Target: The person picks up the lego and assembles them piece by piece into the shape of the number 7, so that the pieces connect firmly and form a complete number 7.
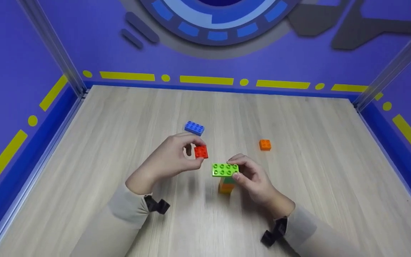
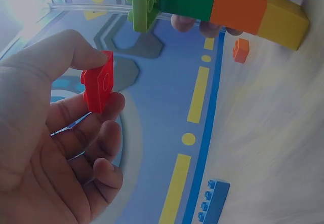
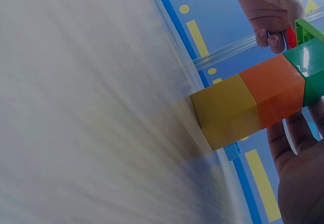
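Between the two hands, a narrow tower of plastic building bricks (image 3: 263, 95) shows how far the building has got: four pieces appear to be joined in one column. A plain yellow block (image 3: 225, 113) forms its foot, a glossy orange block (image 2: 238, 6) comes next, then a dark green block (image 2: 187, 0), and a light green rectangular brick with eight studs (image 1: 225, 170) caps it crosswise, jutting out on the side nearer the left hand. The right hand (image 1: 262, 185) grasps the right end of that cap, thumb at the near edge and forefinger at the far edge, its other fingers lying behind the column. Whether the yellow foot rests fully on the pale wood-grain worktop (image 1: 137, 110) I cannot tell for certain. The left hand (image 1: 167, 157) pinches a small square red brick with four studs (image 1: 201, 151) between thumb and forefinger, its other fingers loosely bent; that brick is held up near the cap, studs upward, with a gap between them, so it is not yet part of the column. Two more pieces lie loose: a blue rectangular brick with eight studs (image 1: 194, 128) just beyond the left hand's fingers, and a small square orange brick (image 1: 265, 145) ahead of the right hand, apart from it. By my reading, the building is well under way, with the red piece being dealt with and those two untouched.
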Available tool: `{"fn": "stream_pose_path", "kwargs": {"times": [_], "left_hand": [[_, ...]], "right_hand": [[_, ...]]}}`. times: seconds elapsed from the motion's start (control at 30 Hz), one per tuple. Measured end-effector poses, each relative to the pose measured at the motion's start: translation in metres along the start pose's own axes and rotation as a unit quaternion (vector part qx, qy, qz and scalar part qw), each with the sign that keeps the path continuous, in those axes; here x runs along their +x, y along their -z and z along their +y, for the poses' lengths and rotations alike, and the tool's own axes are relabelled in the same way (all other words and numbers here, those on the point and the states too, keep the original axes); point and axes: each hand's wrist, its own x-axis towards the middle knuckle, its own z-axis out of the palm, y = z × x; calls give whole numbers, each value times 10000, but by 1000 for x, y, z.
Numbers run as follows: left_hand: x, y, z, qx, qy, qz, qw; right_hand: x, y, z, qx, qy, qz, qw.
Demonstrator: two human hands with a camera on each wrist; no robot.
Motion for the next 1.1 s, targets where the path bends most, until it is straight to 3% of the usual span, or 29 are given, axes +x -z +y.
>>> {"fn": "stream_pose_path", "kwargs": {"times": [0.33, 0.8, 1.1], "left_hand": [[2, -6, -1, 130, -39, -315, 9994], [-1, -16, -4, -376, -14, -683, 9970], [0, -23, -11, -914, -275, -857, 9917]], "right_hand": [[-1, 1, -3, 6, -107, 76, 9999], [-2, 1, 0, 8, -121, 78, 9999], [-1, 0, 1, 134, -43, 31, 9999]]}}
